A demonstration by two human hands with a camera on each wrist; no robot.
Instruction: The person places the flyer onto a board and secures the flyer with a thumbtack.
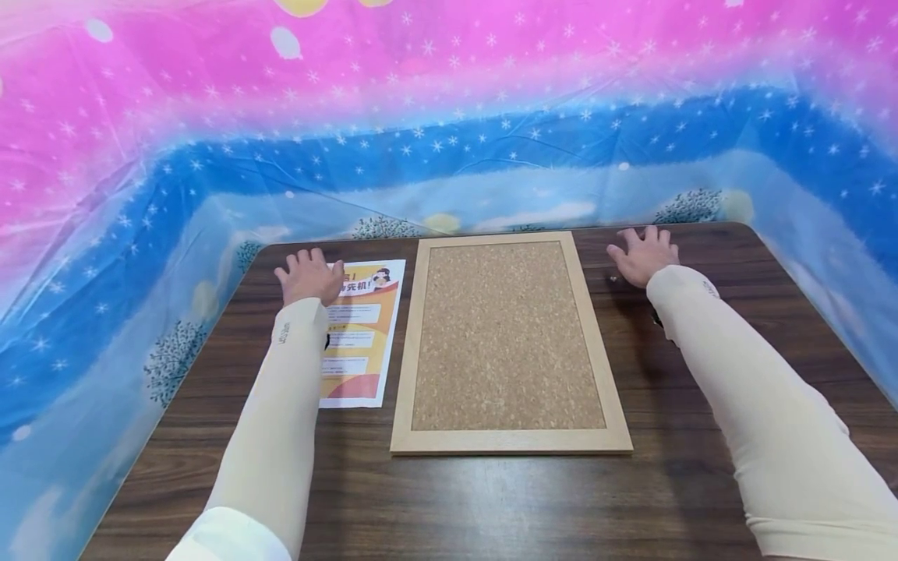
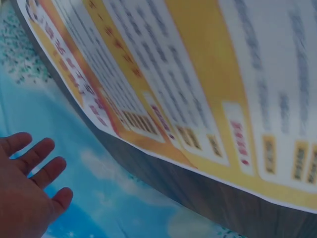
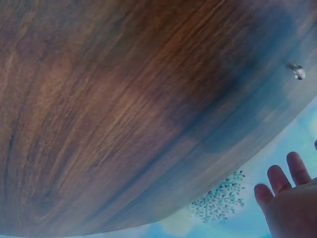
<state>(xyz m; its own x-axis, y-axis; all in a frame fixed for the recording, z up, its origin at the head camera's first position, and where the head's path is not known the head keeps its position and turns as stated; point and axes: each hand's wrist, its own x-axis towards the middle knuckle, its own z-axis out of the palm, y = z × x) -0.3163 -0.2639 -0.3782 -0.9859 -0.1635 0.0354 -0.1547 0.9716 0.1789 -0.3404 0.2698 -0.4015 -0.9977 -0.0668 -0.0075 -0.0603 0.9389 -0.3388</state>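
Head view: ready pose, nothing held

Left hand [image 1: 309, 276], loosely spread, overlaps the upper left of the poster [image 1: 361, 323]; right hand [image 1: 644, 255], also spread, is near a small pin-like item [image 1: 613, 279]. Between them on the table [image 1: 477, 502] lies the corkboard [image 1: 508, 335]. Likely preparatory; lifting the poster would call for pinching its edge.

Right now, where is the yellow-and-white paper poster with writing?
In the head view, the poster lies on the dark brown wooden table, left of the wood-framed cork board, partly hidden by the left hand and its cream sleeve.
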